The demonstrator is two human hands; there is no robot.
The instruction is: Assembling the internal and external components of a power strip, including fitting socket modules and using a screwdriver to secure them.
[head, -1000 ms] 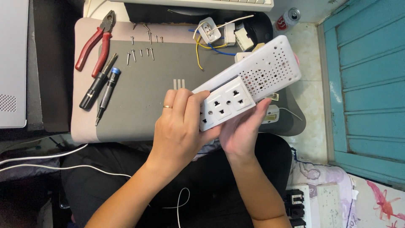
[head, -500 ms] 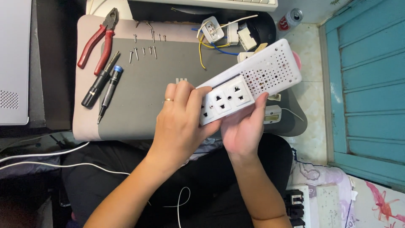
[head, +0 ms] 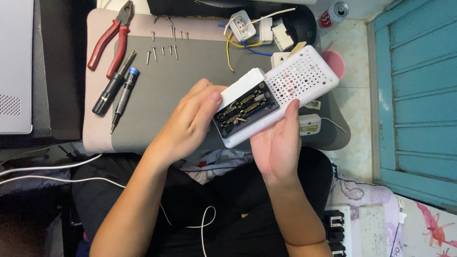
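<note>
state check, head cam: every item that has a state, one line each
white socket box: cover off one end, metal contacts exposed, perforated panel in place
left hand: gripping the box's open end
right hand: cradling the box from below
red-handled pliers: lying on the mat, jaws shut
screws: loose on the mat
two screwdrivers: lying side by side, unused

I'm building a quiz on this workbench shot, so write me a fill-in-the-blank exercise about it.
1. Both hands hold a white ____ socket box with its contacts exposed.
2. The pliers on the grey mat have ____ handles.
3. The left hand presses the box with its ____.
4. The right hand supports the box from ____.

Missing words: perforated; red; thumb; below
</note>
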